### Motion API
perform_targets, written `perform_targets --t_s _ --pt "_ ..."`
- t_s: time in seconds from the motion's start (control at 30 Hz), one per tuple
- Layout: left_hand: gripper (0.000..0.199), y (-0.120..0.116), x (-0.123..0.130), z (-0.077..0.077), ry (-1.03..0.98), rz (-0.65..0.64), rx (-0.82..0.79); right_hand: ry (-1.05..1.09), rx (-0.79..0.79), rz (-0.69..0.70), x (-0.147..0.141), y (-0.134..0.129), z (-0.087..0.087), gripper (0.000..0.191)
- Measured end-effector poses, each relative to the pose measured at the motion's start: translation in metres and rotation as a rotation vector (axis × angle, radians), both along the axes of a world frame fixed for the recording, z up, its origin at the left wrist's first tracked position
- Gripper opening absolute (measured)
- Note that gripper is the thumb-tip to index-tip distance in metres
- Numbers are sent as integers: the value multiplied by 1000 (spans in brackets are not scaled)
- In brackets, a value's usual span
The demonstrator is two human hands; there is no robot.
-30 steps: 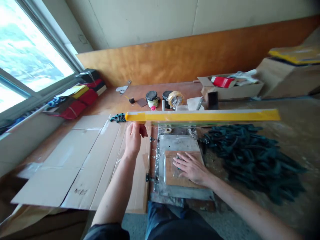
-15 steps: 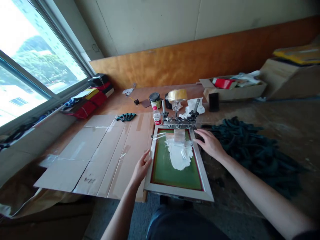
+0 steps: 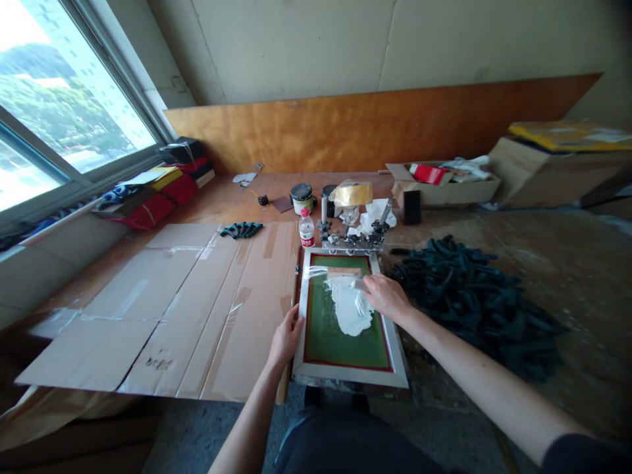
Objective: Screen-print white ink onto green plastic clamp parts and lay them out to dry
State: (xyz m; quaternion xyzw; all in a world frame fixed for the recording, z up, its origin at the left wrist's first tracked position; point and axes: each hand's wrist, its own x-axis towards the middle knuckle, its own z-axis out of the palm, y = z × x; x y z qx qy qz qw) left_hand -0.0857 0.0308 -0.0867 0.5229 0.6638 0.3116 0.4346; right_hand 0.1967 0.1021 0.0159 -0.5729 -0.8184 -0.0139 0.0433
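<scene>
A framed green screen (image 3: 320, 342) lies in front of me, clamped at its far end by a metal hinge (image 3: 351, 245). White paste (image 3: 351, 313) is spread over its middle and upper part. At the paste's far edge lies a squeegee (image 3: 345, 272) with a pale blade. My right hand (image 3: 388, 296) has its fingers closed on the squeegee's right end, over the screen's right side. My left hand (image 3: 287, 334) is at the left rail of the frame, its fingertips touching the rail and the fingers pressed together.
Flattened cardboard (image 3: 197, 316) covers the left, with a small dark green bundle (image 3: 241, 229) on it. A bottle (image 3: 307, 230), a jar (image 3: 302, 199) and a tape roll (image 3: 353, 194) stand behind the screen. Dark green pieces (image 3: 474, 296) are heaped at right, before an open box (image 3: 444, 191).
My right hand has moved from beside the frame's right rail onto the squeegee, which has tipped. My left hand has stayed at the left rail. The camera view has shifted slightly.
</scene>
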Motion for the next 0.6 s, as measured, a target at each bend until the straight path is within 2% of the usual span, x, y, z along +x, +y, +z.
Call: perform_targets --t_s 0.1,0.2,0.27,0.33,0.4,0.47,0.53,0.6 --pt "55 0 0 -2 -16 -5 13 3 73 66 -5 -19 -15 11" --pt "54 -1 0 -5 -57 -1 13 28 92 307 -3 -43 -27 18" --pt "54 -1 0 -6 -85 4 9 45 71 470 4 -53 -27 18" --pt "54 -1 1 -7 -98 23 11 71 8 564 11 -53 -20 16" --pt "54 -1 2 -8 -99 47 16 114 -59 578 14 -45 -12 14" --pt "53 -1 2 -7 -100 59 21 165 -38 524 12 -39 -10 13" --pt "53 -2 2 -6 -113 62 27 198 84 484 7 -40 -16 17" --pt "55 -2 2 -6 -133 73 32 215 208 520 6 -50 -27 24"
